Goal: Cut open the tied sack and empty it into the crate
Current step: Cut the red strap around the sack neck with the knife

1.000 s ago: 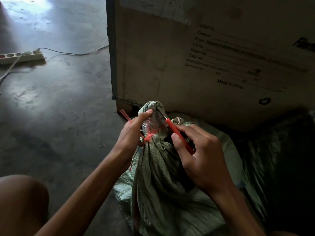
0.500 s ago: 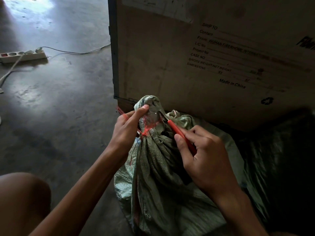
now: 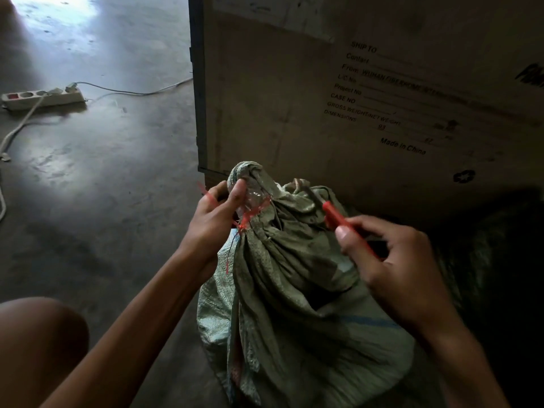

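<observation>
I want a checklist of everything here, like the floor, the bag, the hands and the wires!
Surface: bare grey concrete floor, shiny where light falls.
Job's things: green woven sack, neck bunched and still bound with red string; crate behind it with printed shipping text.
Clutter: nothing seen.
Grippers: left hand pinches the sack's neck; right hand holds a red-handled cutter, its tip beside the neck, away from the string.
Cables: white power strip with cords across the floor.
Surroundings: dim; a bare knee at lower left.
</observation>
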The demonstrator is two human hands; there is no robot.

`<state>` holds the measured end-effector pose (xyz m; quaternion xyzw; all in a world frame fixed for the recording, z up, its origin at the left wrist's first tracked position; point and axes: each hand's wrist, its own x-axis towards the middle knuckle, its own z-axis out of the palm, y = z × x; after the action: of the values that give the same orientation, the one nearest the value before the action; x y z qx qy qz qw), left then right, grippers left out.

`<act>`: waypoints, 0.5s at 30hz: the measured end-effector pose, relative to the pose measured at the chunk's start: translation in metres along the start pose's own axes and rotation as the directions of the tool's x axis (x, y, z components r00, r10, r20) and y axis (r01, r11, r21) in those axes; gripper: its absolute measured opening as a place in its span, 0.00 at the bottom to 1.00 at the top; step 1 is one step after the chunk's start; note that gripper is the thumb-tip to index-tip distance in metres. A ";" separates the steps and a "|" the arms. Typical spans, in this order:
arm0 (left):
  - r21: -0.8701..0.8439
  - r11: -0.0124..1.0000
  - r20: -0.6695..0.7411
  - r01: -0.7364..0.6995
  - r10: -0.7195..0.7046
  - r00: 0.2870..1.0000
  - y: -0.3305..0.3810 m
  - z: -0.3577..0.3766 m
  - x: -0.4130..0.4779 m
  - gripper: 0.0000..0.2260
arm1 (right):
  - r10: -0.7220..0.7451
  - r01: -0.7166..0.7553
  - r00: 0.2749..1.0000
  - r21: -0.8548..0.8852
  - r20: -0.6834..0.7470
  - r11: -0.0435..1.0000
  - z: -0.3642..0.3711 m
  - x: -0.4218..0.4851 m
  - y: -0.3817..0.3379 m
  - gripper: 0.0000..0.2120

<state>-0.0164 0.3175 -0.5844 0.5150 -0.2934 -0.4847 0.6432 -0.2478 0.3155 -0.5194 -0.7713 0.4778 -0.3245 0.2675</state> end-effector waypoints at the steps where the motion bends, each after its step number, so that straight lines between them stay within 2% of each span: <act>1: -0.009 1.000 0.017 0.010 -0.010 1.000 -0.001 0.001 -0.001 0.15 | -0.004 0.006 0.999 0.044 -0.036 0.999 -0.003 0.000 -0.002 0.06; 4: 0.049 0.998 0.127 0.029 -0.035 0.991 -0.006 0.007 -0.007 0.17 | -0.014 0.029 0.992 0.119 -0.125 0.993 -0.006 0.001 -0.009 0.11; 7: 0.085 0.996 0.276 0.017 -0.040 0.960 -0.007 0.018 -0.017 0.18 | -0.031 0.049 0.985 0.103 -0.168 0.993 -0.003 0.004 -0.008 0.17; 12: -0.085 0.996 0.419 -0.002 0.037 0.907 -0.001 0.031 -0.030 0.19 | 0.076 -0.069 0.996 0.156 -0.040 0.985 0.001 0.010 0.004 0.21; 15: -0.013 0.997 0.541 -0.077 0.072 0.838 0.002 0.031 -0.035 0.19 | 0.097 -0.093 0.995 0.216 -0.012 0.972 -0.002 0.010 0.006 0.23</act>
<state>-0.0550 0.3380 -0.5690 0.3485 -0.4849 -0.5837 0.5501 -0.2491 0.3042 -0.5202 -0.7103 0.4791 -0.3699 0.3593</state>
